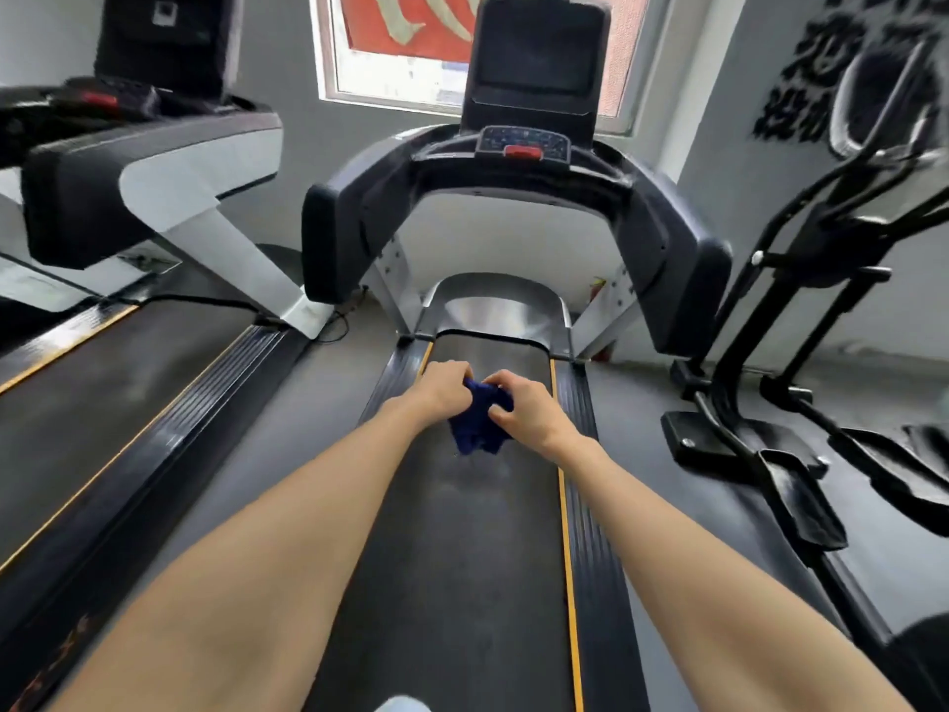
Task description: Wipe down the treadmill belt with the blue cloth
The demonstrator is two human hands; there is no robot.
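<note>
The blue cloth (pixel 480 418) hangs bunched between both hands above the front part of the treadmill belt (pixel 462 557), near the grey motor cover (pixel 495 313). The left hand (pixel 444 390) grips its upper left edge with curled fingers; the right hand (pixel 524 408) pinches the right side. Yellow stripes edge the belt. The console (pixel 524 143) stands ahead, a second treadmill (pixel 128 377) lies left, and an elliptical trainer (pixel 821 352) stands right.

Gym: treadmill (pixel 498 310) beside second treadmill (pixel 154 197), elliptical trainer (pixel 842 233) at right (dark floor (pixel 308 429) between machines).
</note>
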